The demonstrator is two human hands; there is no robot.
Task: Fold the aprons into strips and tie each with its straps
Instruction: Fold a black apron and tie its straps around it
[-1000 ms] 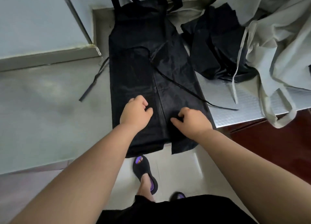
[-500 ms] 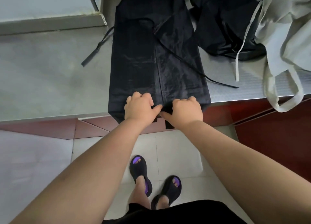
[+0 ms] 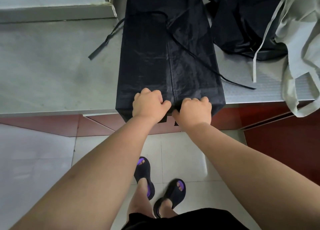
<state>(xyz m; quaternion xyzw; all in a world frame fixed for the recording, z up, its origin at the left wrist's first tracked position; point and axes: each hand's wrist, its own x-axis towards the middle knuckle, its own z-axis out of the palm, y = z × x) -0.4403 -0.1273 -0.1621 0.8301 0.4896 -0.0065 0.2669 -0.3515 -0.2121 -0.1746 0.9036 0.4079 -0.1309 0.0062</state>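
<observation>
1. The folded black apron (image 3: pixel 147 56) lies as a long strip on the grey counter (image 3: pixel 52 74) and runs toward 12 o'clock. Its near hem hangs just over the counter's front edge.
2. The left hand (image 3: pixel 149 105) sits on that hem, left of the centre seam. Its fingers are curled down and grip the cloth.
3. The right hand (image 3: pixel 194 110) is just beside it at 3 o'clock, fingers curled the same way on the hem. The two thumbs are close together.
4. A left strap (image 3: pixel 103 42) trails off the strip's left edge toward 8 o'clock. A right strap (image 3: pixel 207 62) crosses the strip and runs off its right edge toward 4 o'clock.
5. At 9 o'clock the counter surface stretches wide, as far as a raised ledge (image 3: pixel 55 13) at 11 o'clock.
6. At 2 o'clock a crumpled black heap (image 3: pixel 242 22) lies just beside the strip's right edge. Past it, pale grey aprons (image 3: pixel 303 39) drape over the counter's front edge.
</observation>
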